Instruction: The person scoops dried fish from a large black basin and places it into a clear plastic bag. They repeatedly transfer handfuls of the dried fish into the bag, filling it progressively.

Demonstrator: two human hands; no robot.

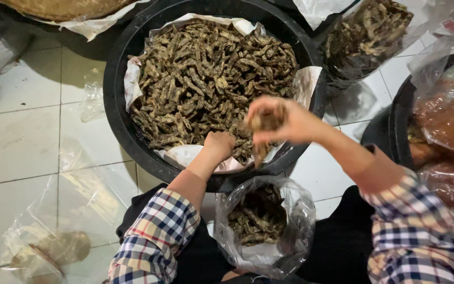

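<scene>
Your left hand (219, 143) digs, grip hidden, in the paper-lined black basin (112, 89) of dried strips (211, 73); right hand (279, 120) grips a handful, probably the same, over the half-full clear bag (262, 223).

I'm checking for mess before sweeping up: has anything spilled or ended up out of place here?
No spill shows. The dried strips sit inside the paper-lined black tub and the clear bag. The right hand holds a bunch over the tub. Only loose empty plastic bags lie on the tile floor.

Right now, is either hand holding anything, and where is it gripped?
The right hand clutches a bunch of brown dried strips, fingers curled around them. The left hand is buried in the heap in the black round tub; its grip is hidden.
</scene>
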